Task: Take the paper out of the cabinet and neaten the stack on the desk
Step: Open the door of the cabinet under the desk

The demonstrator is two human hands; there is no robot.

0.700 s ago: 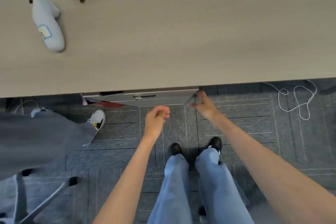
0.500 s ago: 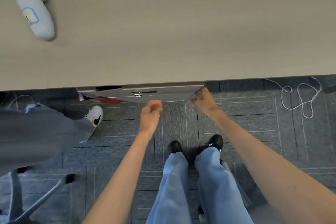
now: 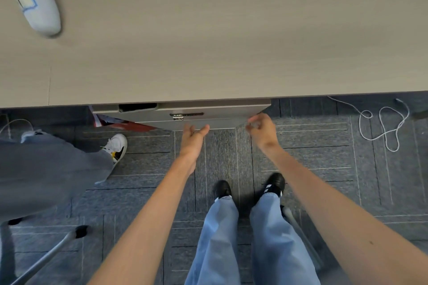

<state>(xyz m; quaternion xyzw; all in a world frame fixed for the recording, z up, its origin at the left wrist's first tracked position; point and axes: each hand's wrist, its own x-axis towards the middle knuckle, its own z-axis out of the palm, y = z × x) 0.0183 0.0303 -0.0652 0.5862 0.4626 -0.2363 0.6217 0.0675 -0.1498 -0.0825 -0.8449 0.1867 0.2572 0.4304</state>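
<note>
Desk (image 3: 231, 41): beige top, fills far half of view. No paper stack seen on it; paper not visible anywhere, cabinet interior hidden.
Cabinet (image 3: 208, 114): grey metal, under desk's near edge, centre; front w/ lock (image 3: 178, 118) and dark handle slot at left. Red item pokes out at its left side.
Left hand (image 3: 193, 139): fingers spread loosely, empty, fingertips just beside cabinet's near bottom edge.
Right hand (image 3: 261, 128): at cabinet's right corner, fingers curled, blurred; contact w/ corner can't tell.
White handheld device (image 3: 34, 0): far left on desk.
White cord (image 3: 382, 122): looped on carpet, right.
2nd person's leg, white sneaker (image 3: 117, 146): left.
</note>
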